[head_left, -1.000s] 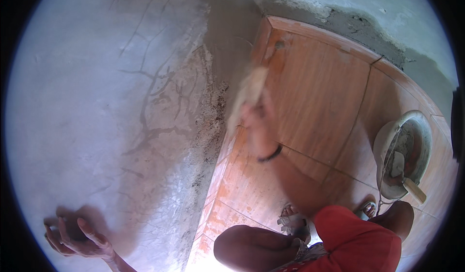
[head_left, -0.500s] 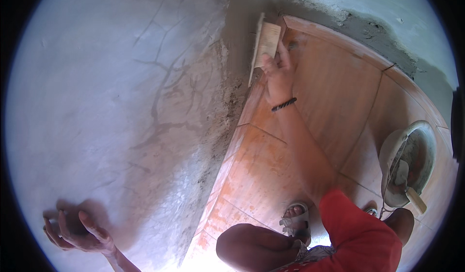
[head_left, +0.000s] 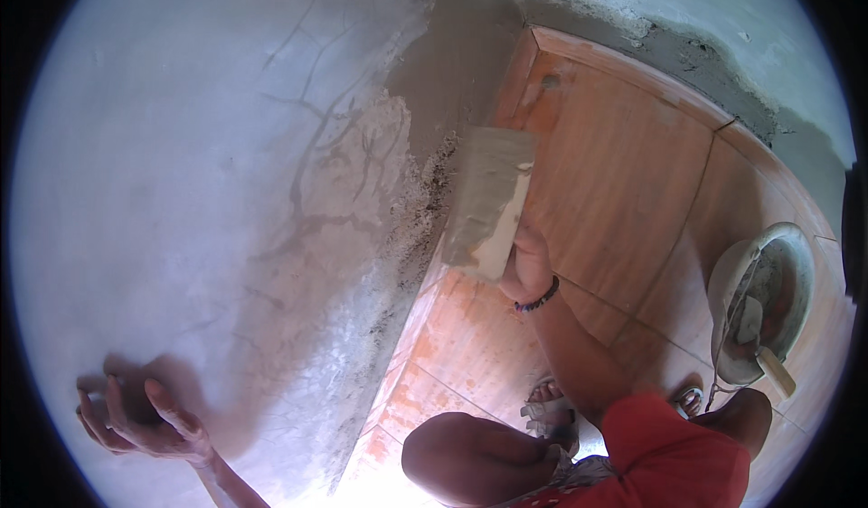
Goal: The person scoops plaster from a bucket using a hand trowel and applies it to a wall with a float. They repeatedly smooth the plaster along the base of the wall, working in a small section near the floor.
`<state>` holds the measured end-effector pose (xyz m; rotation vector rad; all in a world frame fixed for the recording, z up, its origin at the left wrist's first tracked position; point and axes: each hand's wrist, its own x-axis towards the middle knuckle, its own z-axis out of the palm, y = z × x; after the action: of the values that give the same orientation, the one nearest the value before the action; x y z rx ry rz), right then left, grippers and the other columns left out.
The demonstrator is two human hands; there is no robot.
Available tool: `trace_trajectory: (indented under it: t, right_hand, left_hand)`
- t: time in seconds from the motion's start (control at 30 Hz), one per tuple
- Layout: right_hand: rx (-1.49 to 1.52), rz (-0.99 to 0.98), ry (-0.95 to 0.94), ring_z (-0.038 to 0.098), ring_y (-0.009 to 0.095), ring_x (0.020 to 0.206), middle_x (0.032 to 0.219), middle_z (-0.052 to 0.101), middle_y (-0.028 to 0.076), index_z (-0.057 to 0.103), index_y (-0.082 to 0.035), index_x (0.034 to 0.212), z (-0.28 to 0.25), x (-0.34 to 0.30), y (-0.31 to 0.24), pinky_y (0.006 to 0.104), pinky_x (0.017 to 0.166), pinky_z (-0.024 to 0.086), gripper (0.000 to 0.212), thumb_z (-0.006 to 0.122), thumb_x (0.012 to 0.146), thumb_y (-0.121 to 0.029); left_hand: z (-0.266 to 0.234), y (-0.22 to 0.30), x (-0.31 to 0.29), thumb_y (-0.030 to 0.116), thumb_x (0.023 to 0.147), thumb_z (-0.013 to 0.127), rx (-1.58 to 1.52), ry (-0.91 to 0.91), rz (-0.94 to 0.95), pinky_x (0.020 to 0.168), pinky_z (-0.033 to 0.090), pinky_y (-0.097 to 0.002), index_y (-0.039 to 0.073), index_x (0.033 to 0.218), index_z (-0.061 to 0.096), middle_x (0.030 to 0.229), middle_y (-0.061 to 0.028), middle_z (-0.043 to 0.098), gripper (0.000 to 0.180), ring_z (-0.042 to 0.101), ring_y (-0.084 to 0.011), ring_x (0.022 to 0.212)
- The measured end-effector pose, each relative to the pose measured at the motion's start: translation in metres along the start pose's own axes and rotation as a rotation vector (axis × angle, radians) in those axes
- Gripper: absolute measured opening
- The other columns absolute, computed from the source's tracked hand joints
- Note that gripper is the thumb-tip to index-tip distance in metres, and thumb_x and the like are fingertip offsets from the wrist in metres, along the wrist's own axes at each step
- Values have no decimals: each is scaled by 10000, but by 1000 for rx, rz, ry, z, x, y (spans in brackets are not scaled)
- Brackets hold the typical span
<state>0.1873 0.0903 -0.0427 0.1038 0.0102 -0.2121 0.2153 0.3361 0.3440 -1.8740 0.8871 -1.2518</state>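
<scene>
Plaster wall (head_left: pixel 208 192), grey and cracked, meets orange floor tiles (head_left: pixel 624 174); the mortar-coated float (head_left: pixel 488 202) lies against their corner, right hand (head_left: pixel 527 268) fingers clamped on it, left hand (head_left: pixel 145 418) fingers spread on the wall, mortar bucket (head_left: pixel 764 300) nearby

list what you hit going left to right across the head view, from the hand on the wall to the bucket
left hand pressed on the grey wall → rough cracked plaster patch → plaster float in the right hand → orange floor tiles → bucket with a trowel inside
</scene>
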Motion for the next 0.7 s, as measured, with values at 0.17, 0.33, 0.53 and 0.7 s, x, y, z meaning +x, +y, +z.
trace_trajectory:
  t: [0.17, 0.33, 0.53, 0.7]
  right_hand:
    - [-62, -63, 155, 549, 185, 1114, 1282, 513, 64, 306, -59, 1410, -18, 10, 5, 355, 979, 451, 587, 592, 903, -136]
    - [-377, -197, 318, 561, 154, 1031, 1145, 568, 38, 407, -63, 1317, -30, 28, 29, 307, 894, 489, 499, 637, 880, -133]
    - [-665, -365, 428, 557, 172, 1016, 1135, 557, 107, 333, -17, 1344, 17, 39, 83, 328, 865, 505, 610, 682, 857, -133]
    - [-813, -440, 125, 557, 187, 1055, 1206, 531, 172, 331, 1, 1340, 58, -8, 105, 304, 862, 510, 606, 675, 861, -137]
  left_hand:
    - [2, 0, 0, 373, 921, 550, -62, 24, 1, 1048, 291, -440, 54, 1143, 585, 1310, -139, 444, 390, 344, -304, 1275]
    - [1, 2, 4, 365, 917, 564, -101, 37, -18, 1051, 276, -430, 70, 1156, 586, 1302, -121, 458, 380, 349, -289, 1267]
    - [2, 2, 3, 366, 916, 564, -81, 37, -3, 1054, 268, -423, 75, 1157, 588, 1306, -116, 457, 378, 351, -289, 1262]
    - [2, -5, -4, 367, 928, 544, -26, 3, 9, 1048, 295, -432, 18, 1128, 588, 1323, -149, 442, 405, 339, -299, 1289]
